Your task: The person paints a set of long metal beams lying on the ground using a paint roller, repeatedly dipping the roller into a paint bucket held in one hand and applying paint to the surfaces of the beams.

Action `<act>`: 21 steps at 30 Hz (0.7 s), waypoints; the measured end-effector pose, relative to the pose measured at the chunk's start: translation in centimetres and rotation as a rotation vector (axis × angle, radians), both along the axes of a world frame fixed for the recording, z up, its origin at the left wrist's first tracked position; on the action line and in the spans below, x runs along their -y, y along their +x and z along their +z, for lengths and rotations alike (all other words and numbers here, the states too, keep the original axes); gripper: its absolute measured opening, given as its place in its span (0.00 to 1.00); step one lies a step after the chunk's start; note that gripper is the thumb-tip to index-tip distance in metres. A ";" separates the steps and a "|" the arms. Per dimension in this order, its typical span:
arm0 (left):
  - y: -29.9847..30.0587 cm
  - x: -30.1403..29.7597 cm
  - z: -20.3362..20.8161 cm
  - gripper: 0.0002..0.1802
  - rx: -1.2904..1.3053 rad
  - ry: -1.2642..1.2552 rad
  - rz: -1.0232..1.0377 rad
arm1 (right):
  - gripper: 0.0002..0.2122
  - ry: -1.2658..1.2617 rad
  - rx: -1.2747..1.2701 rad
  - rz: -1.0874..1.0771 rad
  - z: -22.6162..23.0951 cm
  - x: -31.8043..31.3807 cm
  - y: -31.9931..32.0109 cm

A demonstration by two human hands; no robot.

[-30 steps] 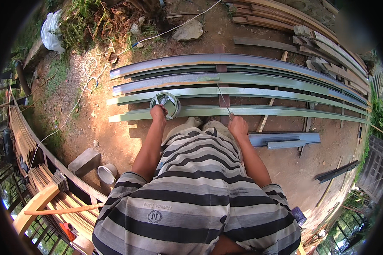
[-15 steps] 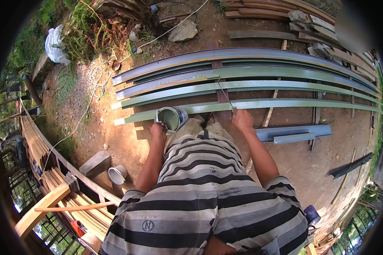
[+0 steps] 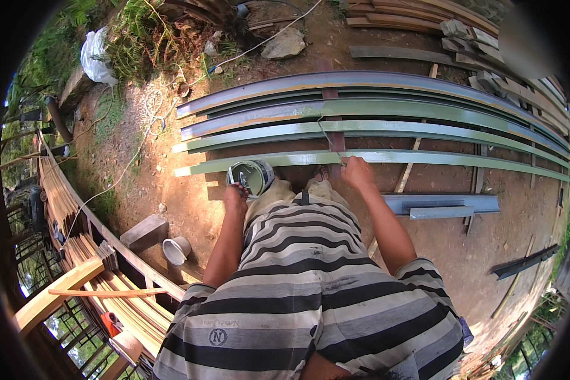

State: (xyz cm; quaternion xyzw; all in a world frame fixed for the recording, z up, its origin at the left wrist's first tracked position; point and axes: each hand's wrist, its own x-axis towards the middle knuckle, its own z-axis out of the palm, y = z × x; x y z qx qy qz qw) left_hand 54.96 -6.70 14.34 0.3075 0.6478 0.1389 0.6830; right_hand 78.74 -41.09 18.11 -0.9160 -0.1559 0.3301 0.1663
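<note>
The paint roller (image 3: 326,133) has a thin bent wire that reaches from the person's right hand (image 3: 356,172) over the two nearer green bars to the third one, where its head blends with wet green and is hard to make out. That right hand is closed round the handle; the left hand (image 3: 235,195), well apart from it, grips the near-left edge of a round bucket (image 3: 270,175), tilted so its pale green, smeared inside shows. The bucket sits at the person's left knee and hides a bit of the nearest bar (image 3: 329,158). Four long metal bars lie side by side, left to right: the two nearest are glossy green, the third bar (image 3: 247,117) is bare blue-grey at left and green toward the right, and the farthest bar (image 3: 247,94) is smooth grey with a tan streak. A reddish-brown crosspiece (image 3: 336,140) and a wooden strip (image 3: 407,164) pass beneath them on brown dirt (image 3: 418,253). Short grey metal pieces (image 3: 449,206) lie near right. To the left are a rough grey block (image 3: 144,232), a small white pail (image 3: 176,251) and stacked planks (image 3: 85,253); far off, a pale stone (image 3: 284,44), a looping cord (image 3: 155,107) and a white bag (image 3: 98,57).
</note>
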 end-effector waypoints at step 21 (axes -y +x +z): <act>-2.8 -6.1 -2.0 0.09 0.008 -0.092 -0.049 | 0.11 -0.005 0.053 0.079 0.9 -12.6 -0.8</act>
